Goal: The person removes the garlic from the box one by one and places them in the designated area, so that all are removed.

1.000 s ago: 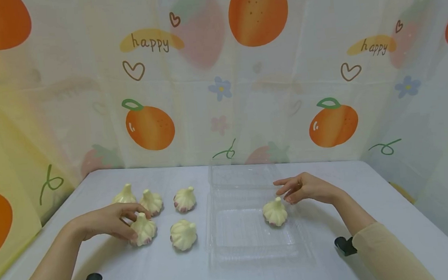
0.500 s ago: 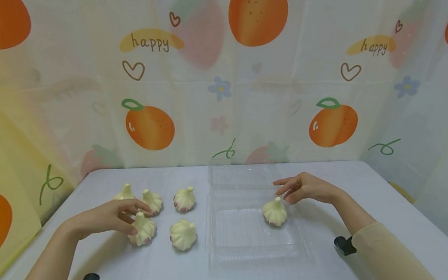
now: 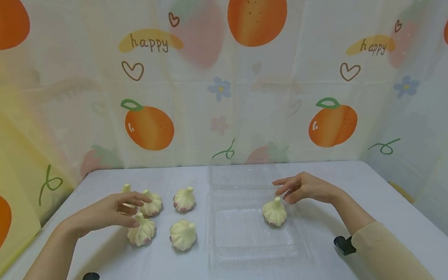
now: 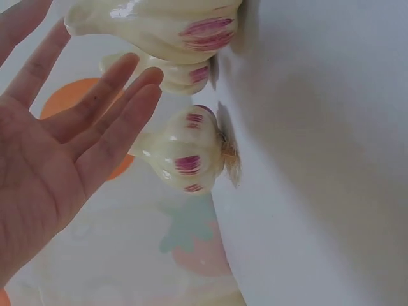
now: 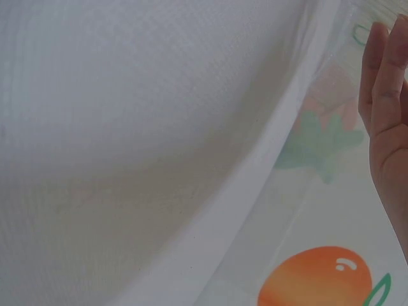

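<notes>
My left hand (image 3: 104, 213) hovers over the garlic at the left, fingers spread and relaxed, holding nothing. Just below its thumb sits a garlic bulb (image 3: 142, 232) with purple streaks. Behind the fingers stand another bulb (image 3: 153, 204) and a partly covered one (image 3: 126, 188). In the left wrist view the open palm (image 4: 38, 159) shows beside a bulb (image 4: 185, 152) with roots. My right hand (image 3: 310, 188) hangs loosely at the right side of the clear plastic box (image 3: 233, 249), fingertips near a garlic bulb (image 3: 274, 212) inside it.
Two more bulbs, one at the back (image 3: 184, 199) and one in front (image 3: 183, 235), sit left of the box. The box's clear lid (image 3: 243, 175) lies folded back toward the fruit-print curtain (image 3: 260, 92). A white cloth covers the table (image 3: 156, 279).
My left hand has let go of the front-left garlic bulb and risen slightly above it, with the fingers more spread. The bulb stays on the table. The right hand stays still.
</notes>
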A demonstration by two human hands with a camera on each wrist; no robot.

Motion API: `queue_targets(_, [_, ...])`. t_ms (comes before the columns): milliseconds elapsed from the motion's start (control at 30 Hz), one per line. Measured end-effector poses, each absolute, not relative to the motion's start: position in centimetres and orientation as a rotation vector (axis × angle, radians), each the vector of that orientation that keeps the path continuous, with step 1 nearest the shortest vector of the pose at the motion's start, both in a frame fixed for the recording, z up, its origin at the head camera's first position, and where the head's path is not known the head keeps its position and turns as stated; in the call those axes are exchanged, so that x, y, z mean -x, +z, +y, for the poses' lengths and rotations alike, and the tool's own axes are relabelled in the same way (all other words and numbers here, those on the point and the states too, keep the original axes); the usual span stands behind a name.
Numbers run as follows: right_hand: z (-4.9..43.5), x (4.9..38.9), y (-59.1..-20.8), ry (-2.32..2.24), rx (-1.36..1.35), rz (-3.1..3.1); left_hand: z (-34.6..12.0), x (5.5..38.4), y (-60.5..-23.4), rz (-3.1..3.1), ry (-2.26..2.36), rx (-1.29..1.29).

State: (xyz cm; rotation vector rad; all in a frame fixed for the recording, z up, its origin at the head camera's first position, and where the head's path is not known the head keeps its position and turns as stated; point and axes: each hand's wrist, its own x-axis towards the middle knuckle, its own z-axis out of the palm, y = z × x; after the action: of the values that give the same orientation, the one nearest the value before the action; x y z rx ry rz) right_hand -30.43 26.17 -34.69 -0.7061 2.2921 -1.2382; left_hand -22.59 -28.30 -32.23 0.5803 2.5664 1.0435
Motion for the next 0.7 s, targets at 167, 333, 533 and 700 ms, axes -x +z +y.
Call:
queue_targets(167, [26.2, 30.5, -34.8, -1.241, 0.709, 2.288, -27.9, 22.4, -31.7, 2.635, 1.046, -0.611])
queue_targets(333, [26.2, 30.5, -34.8, -1.249, 0.705, 2.281, -26.8, 22.2, -31.0, 2.725, 1.044, -0.667])
queue_targets(533, [26.2, 30.4, -34.7, -1.252, 0.705, 2.278, -24.9, 21.8, -30.0, 2.824, 1.069, -0.677])
queue_targets(700, [26.2, 30.4, -34.7, -1.254, 0.708, 2.279, -23.4, 21.4, -29.4, 2.885, 1.068, -0.7])
